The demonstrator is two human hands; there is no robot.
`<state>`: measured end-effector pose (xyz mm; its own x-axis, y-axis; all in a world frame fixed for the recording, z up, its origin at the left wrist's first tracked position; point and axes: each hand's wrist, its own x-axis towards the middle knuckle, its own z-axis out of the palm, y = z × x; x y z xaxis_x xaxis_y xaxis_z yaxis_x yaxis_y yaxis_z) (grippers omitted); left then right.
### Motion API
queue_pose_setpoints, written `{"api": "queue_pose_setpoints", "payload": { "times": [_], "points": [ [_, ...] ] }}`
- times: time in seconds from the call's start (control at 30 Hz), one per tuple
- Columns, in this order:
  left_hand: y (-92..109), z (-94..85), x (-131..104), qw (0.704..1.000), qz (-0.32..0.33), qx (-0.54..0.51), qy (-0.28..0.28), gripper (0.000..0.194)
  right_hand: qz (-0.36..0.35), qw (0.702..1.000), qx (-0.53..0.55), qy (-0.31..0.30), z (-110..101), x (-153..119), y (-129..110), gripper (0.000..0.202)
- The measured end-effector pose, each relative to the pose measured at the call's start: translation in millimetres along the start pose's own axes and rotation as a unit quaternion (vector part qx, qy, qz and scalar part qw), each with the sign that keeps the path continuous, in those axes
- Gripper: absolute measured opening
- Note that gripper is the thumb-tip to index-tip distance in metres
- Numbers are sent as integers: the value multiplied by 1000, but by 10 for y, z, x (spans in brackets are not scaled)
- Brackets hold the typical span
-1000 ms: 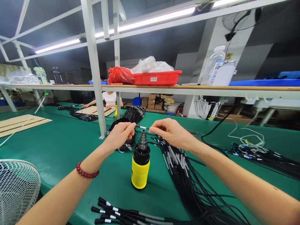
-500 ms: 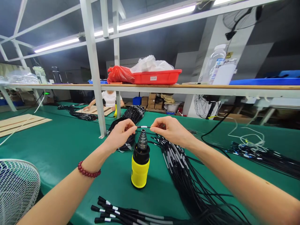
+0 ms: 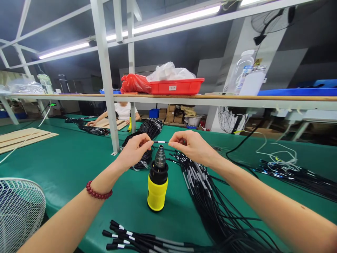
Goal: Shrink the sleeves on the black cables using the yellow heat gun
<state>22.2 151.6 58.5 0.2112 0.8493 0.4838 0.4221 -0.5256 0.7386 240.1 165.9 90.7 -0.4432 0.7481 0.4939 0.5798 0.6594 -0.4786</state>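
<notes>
1. My left hand (image 3: pixel 134 151): thumb and fingertips pinched shut on one end of a thin black cable (image 3: pixel 160 142), raised above the table (image 3: pixel 65 165). A red bead bracelet (image 3: pixel 98 192) sits on that wrist.
2. My right hand (image 3: pixel 191 146): thumb and forefinger pinched shut on the same cable, the other fingers curled in.
3. Cable: stretched level between my two hands, a short span bare between them, with a white band at its middle. It hangs just above the tip of the heat gun (image 3: pixel 158 182), apart from it.
4. Heat gun: yellow body, black collar, metal nozzle pointing up; stands upright on the green table between my forearms.
5. Cable pile (image 3: pixel 210 200): many black cables with white and grey sleeves, fanned out on the table to the right of the heat gun, under my right forearm.
6. Finished ends (image 3: pixel 126 237): a few black cable ends with white bands, lying at the near edge in front of the heat gun.
7. Coil (image 3: pixel 147 131): a black bundle behind my left hand, by the white post (image 3: pixel 106 84).
8. Fan (image 3: pixel 19 211): white wire guard, lower left corner.
9. Shelf (image 3: pixel 184 98): carries a red tray (image 3: pixel 176 88) with bags.
10. Another person (image 3: pixel 123 110): seated at the far side, hands on boards.
</notes>
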Motion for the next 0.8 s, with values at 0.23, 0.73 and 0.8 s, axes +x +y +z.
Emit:
{"api": "queue_pose_setpoints", "payload": {
  "times": [0.23,0.73,0.8],
  "points": [
    [23,-10,-26,999,-13,-39,36,18,-2,999,35,-16,-5,-51,-46,32],
    [36,-34,-49,999,13,-23,39,28,-10,1000,-6,1,0,-60,-55,38],
    [8,-22,-33,999,10,1,43,36,-8,1000,-12,-4,12,-60,-50,40]
  ]
}}
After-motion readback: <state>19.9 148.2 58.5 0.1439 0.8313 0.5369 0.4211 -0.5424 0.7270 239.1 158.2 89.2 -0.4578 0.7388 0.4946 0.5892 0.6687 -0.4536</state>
